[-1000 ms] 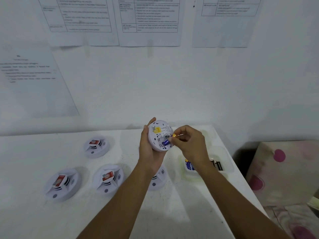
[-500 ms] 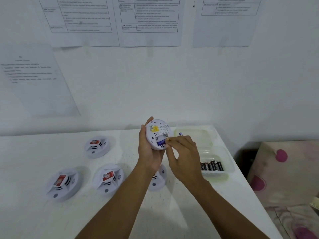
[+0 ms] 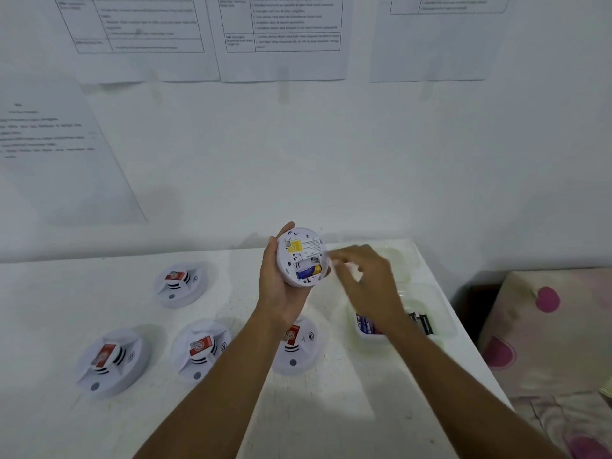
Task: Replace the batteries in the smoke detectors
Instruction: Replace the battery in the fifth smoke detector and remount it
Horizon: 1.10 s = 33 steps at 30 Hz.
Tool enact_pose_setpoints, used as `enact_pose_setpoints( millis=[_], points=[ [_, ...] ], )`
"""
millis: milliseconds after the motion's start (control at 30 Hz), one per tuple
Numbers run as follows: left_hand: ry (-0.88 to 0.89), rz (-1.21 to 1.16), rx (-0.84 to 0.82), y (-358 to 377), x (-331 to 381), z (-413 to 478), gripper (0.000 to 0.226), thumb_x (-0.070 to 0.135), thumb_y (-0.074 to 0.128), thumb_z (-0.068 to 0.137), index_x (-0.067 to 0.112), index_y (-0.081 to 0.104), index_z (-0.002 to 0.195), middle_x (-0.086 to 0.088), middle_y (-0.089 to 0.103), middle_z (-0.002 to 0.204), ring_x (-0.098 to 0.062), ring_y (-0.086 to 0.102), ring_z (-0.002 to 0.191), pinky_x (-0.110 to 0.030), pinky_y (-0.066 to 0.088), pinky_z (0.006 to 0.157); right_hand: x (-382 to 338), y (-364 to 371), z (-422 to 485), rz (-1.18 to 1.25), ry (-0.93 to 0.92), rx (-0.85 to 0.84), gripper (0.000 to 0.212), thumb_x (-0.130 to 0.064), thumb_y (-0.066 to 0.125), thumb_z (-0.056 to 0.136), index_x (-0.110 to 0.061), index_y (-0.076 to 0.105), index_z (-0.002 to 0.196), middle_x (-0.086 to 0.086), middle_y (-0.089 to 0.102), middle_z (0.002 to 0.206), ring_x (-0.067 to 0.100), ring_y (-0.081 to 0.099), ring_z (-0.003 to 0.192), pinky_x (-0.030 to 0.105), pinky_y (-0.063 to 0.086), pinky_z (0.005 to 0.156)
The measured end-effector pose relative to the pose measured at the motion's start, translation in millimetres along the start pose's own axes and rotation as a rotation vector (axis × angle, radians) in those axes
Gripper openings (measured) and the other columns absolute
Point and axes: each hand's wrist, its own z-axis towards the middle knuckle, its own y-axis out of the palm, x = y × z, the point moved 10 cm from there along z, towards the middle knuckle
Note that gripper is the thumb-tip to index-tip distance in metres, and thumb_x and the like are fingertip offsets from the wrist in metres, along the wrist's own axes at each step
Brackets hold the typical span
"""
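Note:
My left hand (image 3: 280, 286) grips a white smoke detector (image 3: 303, 256) from its left side and holds it above the table, back turned toward me. Its battery bay is uncovered, and one blue and gold battery (image 3: 308, 271) lies in the lower slot. My right hand (image 3: 362, 278) is blurred, just right of the detector and apart from it, fingers loosely bent with nothing visible in them. A clear plastic tub (image 3: 443, 329) under my right wrist holds blue batteries (image 3: 364, 324) and dark batteries (image 3: 421, 323).
Other smoke detectors lie face up on the white table (image 3: 318, 409): one at the back (image 3: 178, 283), two in front (image 3: 111, 359) (image 3: 201, 347), one under my left forearm (image 3: 296, 354). A second clear tub (image 3: 395, 260) stands by the wall. Patterned bedding (image 3: 549, 329) lies beyond the table's right edge.
My right hand pushed the blue battery into the detector's bay, then let go and drew back to the right. The left hand tilted the detector slightly.

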Motion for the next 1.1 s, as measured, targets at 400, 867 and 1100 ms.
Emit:
enact_pose_setpoints(
  millis=[400,867,1100],
  points=[
    [-0.011,0.022,-0.021,-8.4,-2.0,10.0,0.051,0.047,0.046,0.087,0.024,0.055,0.131,-0.008,0.064,0.128,-0.034,0.053,0.124,-0.059,0.038,0.103,137.6,45.2,66.9,-0.389,0.419,-0.635,0.037,-0.029,0.074,0.085,-0.015,0.069,0.118,0.003,0.067,0.122,0.021,0.064,0.107,0.026,0.047,0.088],
    [-0.022,0.013,0.03,-17.1,-10.5,20.5,0.044,0.046,0.033,0.1,0.025,0.056,0.131,-0.007,0.063,0.129,-0.034,0.054,0.124,-0.056,0.046,0.096,146.0,37.0,73.5,-0.138,0.563,-0.469,0.015,-0.004,0.079,0.07,-0.012,0.073,0.081,0.01,0.074,0.081,0.017,0.067,0.064,0.023,0.049,0.059],
    [-0.022,0.023,0.024,-9.2,-10.1,15.8,0.045,0.047,0.035,0.099,0.025,0.055,0.133,-0.01,0.061,0.133,-0.036,0.052,0.127,-0.057,0.042,0.101,51.9,-5.8,64.5,0.258,0.386,-0.326,0.016,-0.009,0.063,0.09,-0.022,0.068,0.097,0.004,0.069,0.087,0.019,0.069,0.07,0.028,0.053,0.059]
  ],
)
